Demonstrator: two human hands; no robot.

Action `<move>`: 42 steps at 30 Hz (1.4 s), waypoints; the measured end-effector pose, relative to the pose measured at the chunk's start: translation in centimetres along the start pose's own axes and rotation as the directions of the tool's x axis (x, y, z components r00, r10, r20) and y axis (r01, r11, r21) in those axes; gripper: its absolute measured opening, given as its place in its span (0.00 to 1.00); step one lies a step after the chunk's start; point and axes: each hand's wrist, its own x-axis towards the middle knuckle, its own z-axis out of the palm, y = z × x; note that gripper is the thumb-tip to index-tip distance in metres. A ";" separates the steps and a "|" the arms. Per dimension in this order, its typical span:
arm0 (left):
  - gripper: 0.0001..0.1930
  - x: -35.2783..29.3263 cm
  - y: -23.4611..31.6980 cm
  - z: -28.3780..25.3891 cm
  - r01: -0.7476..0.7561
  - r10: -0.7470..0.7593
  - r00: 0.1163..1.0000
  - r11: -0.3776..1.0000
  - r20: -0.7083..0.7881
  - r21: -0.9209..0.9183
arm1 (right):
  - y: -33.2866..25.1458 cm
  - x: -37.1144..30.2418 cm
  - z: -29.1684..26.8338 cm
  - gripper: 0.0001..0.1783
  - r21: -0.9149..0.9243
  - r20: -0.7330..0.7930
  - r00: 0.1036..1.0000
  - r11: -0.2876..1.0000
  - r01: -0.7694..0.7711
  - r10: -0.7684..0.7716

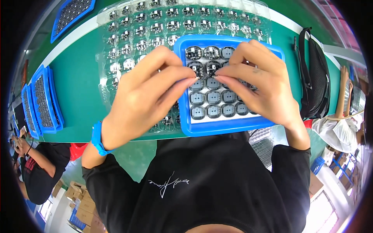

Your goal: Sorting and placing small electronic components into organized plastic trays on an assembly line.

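A blue tray lies in front of me, lined with rows of small rounded grey housings. Small round circuit boards sit in the far-left part of those rows. My left hand reaches over the tray's left rim, thumb and forefinger pinched at the edge of a circuit board. Opposite it, my right hand pinches beside the neighbouring circuit board. Both sets of fingertips are closed; whatever is between them is too small to make out. My right hand covers part of the tray's right side.
Clear plastic blister trays holding many circuit boards lie behind and left of the tray on the green table. Blue trays are stacked at the left, another blue tray far left. A black backpack lies right. Other people work at both sides.
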 end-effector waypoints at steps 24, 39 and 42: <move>0.09 1.2 0.8 1.0 -0.035 -0.005 0.991 0.955 0.136 0.294 | 0.4 0.3 1.3 0.11 -0.146 0.028 0.999 0.988 0.050 -0.046; 0.10 11.5 -7.6 0.1 0.030 -0.069 0.992 0.937 0.101 0.347 | 8.4 9.1 -0.1 0.13 -0.192 0.175 0.958 0.962 -0.193 0.227; 0.09 11.4 -7.4 0.2 0.048 -0.101 0.985 0.942 0.143 0.333 | 8.4 8.5 0.1 0.11 -0.155 0.064 0.965 0.958 -0.243 0.255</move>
